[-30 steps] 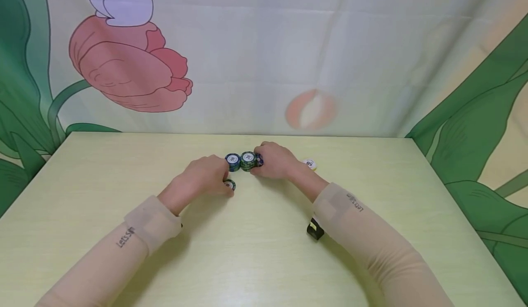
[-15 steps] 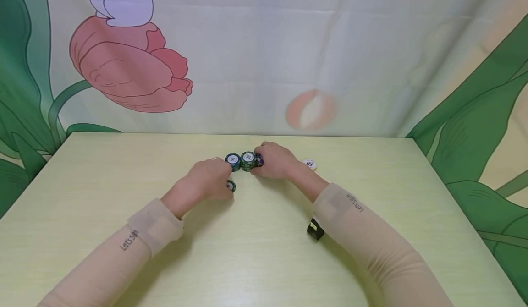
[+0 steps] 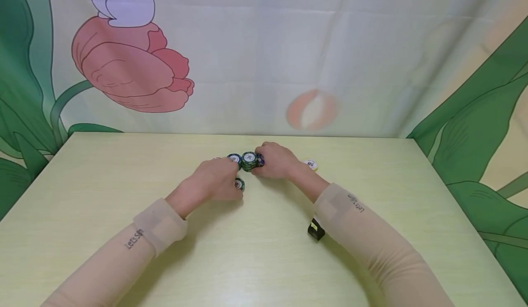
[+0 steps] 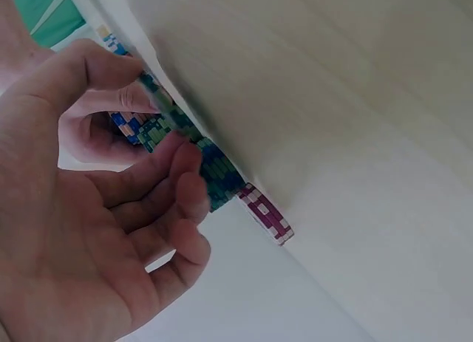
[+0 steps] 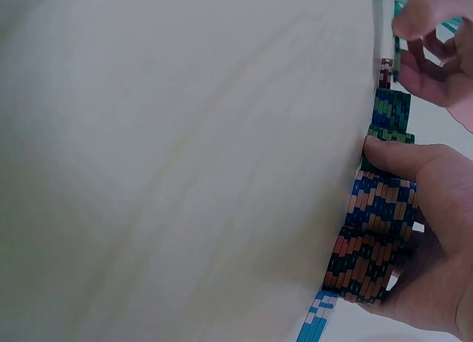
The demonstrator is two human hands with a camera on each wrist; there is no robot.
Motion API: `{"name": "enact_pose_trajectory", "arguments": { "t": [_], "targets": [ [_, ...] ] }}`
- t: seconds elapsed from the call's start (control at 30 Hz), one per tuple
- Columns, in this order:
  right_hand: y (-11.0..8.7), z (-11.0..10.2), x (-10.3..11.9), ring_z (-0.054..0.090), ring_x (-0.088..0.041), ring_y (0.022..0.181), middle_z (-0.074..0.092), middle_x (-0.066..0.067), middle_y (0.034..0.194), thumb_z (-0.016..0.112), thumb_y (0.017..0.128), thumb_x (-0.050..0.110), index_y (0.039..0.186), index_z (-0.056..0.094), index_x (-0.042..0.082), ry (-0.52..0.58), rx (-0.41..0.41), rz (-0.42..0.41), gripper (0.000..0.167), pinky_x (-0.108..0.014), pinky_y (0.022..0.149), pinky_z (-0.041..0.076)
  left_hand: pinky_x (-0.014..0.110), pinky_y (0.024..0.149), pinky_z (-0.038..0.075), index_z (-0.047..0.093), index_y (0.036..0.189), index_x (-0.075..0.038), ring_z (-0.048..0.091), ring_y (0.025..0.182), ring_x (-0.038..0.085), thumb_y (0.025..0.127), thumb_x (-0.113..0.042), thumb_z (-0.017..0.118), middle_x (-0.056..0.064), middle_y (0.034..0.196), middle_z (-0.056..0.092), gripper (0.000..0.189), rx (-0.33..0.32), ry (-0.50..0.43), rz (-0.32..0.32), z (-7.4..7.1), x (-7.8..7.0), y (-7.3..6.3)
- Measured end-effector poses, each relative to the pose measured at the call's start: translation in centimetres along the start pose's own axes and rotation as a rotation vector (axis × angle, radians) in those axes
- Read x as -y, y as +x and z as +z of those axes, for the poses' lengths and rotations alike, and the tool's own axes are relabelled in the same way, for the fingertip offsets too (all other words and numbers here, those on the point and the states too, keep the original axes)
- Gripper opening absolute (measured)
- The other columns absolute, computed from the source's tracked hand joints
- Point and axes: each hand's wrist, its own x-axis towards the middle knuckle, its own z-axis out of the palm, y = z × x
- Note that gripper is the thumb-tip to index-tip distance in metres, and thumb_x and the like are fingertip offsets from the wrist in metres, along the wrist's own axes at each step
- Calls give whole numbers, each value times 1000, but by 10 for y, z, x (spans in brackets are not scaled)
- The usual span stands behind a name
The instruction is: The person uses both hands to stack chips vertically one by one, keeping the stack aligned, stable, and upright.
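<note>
My left hand (image 3: 214,178) pinches a green-edged poker chip (image 3: 239,184) with a white centre between thumb and fingers, in front of a row of chip stacks. My right hand (image 3: 274,160) grips the right part of that row. In the right wrist view its thumb lies against a green stack (image 5: 388,135), while its fingers reach behind a blue-and-orange stack (image 5: 382,202) and a black-and-orange stack (image 5: 362,264). Left of the green stack stands a blue-and-green stack (image 3: 234,158), partly covered by my left hand in the head view.
A short maroon stack (image 4: 267,215) ends the row on the left. Low light-blue chips (image 5: 318,320) lie beyond the black-and-orange stack. A white-and-yellow chip (image 3: 311,165) is right of my right hand. A small black object (image 3: 316,230) sits by the right sleeve. A printed curtain (image 3: 247,68) hangs behind the table.
My left hand has moved a little to the right with the pinched chip, now overlapping the blue-and-green stack. My right hand stays at the stacks.
</note>
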Motion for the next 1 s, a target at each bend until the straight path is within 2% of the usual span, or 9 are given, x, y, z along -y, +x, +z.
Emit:
{"name": "enact_pose_trajectory", "arguments": {
  "t": [0.23,0.53,0.73,1.0],
  "targets": [
    [0,1,-1,60,-22,93,63,-8,108,79,90,35,111,67,6,-4,-14,-14,38,-39,83,52,36,54,46,60,81,-9,52,70,20,76,-27,71,5,81,57,21,-146,-18,36,-3,-2,4],
    [1,1,-1,58,-22,88,63,-7,103,78,91,35,106,67,8,-19,-23,-27,34,-39,78,52,40,63,50,62,89,-4,52,80,24,77,-31,71,7,88,53,30,-264,24,40,-4,-1,13],
    [1,1,-1,58,-22,85,63,-7,100,78,90,36,102,67,9,-26,-32,-34,32,-40,75,52,42,65,52,63,91,-3,51,84,25,76,-30,72,9,94,51,31,-301,22,23,-4,1,21],
    [1,1,-2,58,-22,86,62,-7,103,76,91,37,103,67,9,-29,-23,-23,32,-41,75,52,43,68,53,63,91,-3,51,86,25,79,-27,72,11,97,52,29,-306,21,2,-2,3,29]
  ]
}}
